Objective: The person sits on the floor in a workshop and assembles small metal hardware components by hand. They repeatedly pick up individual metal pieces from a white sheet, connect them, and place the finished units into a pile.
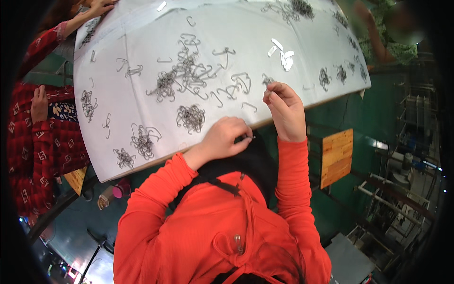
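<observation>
My left hand (pixel 228 136) is closed at the near edge of the table, its fingers curled. A small dark, shiny bit shows at its fingertips, too little to name. My right hand (pixel 286 112) is raised over the edge, with thumb and fingers pinched together; what lies between them is hidden. Just past those fingertips is a small bunch of grey wire hooks (pixel 267 79). A round heap of wire hooks (pixel 191 118) lies beyond my left hand. Behind it spreads a larger loose pile of wire hooks (pixel 187 71), with several single ones scattered around.
The white-covered table (pixel 156 113) carries more small hook heaps along its left and right sides. Several white pieces (pixel 283 57) lie beyond my right hand. A person in a red patterned sleeve (pixel 40 146) sits at the left. A wooden stool (pixel 336 158) stands at the right.
</observation>
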